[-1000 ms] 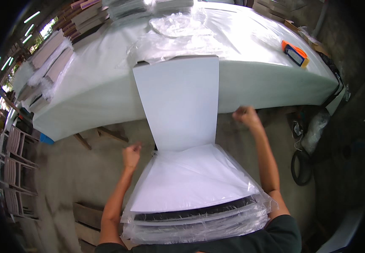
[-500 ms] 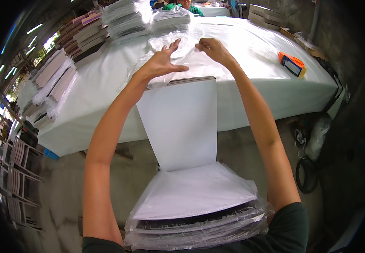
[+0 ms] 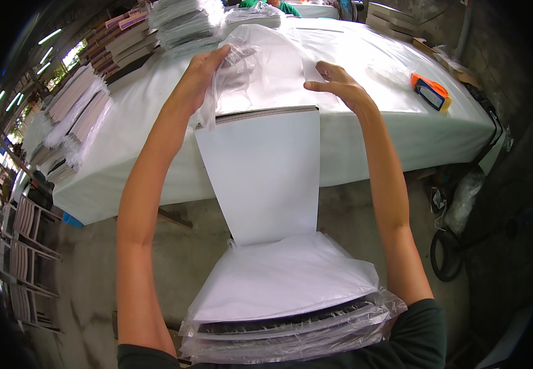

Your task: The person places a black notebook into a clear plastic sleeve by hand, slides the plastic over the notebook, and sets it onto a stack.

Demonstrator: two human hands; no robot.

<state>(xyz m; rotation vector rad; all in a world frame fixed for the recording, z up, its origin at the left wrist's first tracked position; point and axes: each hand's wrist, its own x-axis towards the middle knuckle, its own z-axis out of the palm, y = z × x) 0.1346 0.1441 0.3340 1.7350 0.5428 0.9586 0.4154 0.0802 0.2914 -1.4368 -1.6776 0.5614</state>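
Just over the tabletop's near edge, we judge bag spreading in hand: our left hand pinches the plastic bag; our right hand, fingers parted, empty, seemingly needs a hold.

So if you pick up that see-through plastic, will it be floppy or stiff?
Probably floppy: the clear plastic is full of loose folds next to the left hand. It looks thin and see-through, so it's likely very light for its size. Its shiny surface suggests it might feel a bit slippery.
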